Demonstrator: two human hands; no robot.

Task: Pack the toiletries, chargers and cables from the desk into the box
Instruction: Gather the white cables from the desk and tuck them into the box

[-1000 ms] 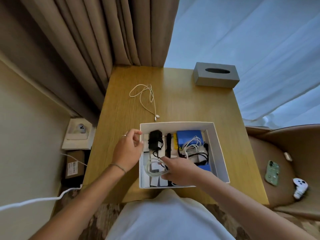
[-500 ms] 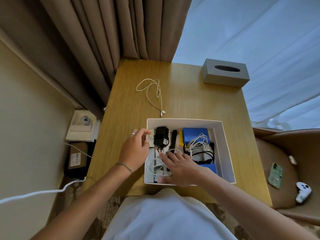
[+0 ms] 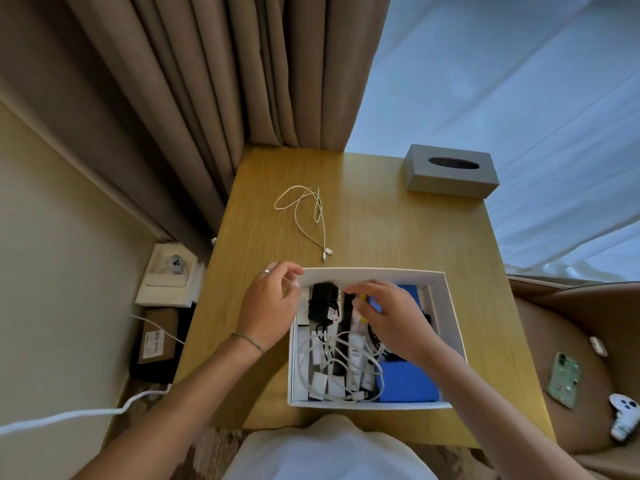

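Observation:
A white open box (image 3: pixel 448 308) sits on the wooden desk (image 3: pixel 381 230) near its front edge. Inside lie a black charger (image 3: pixel 322 302), looped white cables (image 3: pixel 332 358), white tubes and a blue pouch (image 3: pixel 408 382). My left hand (image 3: pixel 272 308) curls round the box's far left corner. My right hand (image 3: pixel 391 318) reaches over the box with bent fingers, fingertips by the black charger and a black stick; what it grips, if anything, is hidden. A loose white cable (image 3: pixel 304 216) lies on the desk beyond the box.
A grey tissue box (image 3: pixel 452 171) stands at the desk's far right corner. Curtains hang behind the desk. To the left are a wall socket (image 3: pixel 171 271) and a cardboard box on the floor. A brown chair at right holds a green phone (image 3: pixel 563 379) and a white controller (image 3: pixel 623 415).
My right hand has moved from pressing the cables at the box's near end to its far end by the black charger. My left hand stays at the corner. The view has tilted up.

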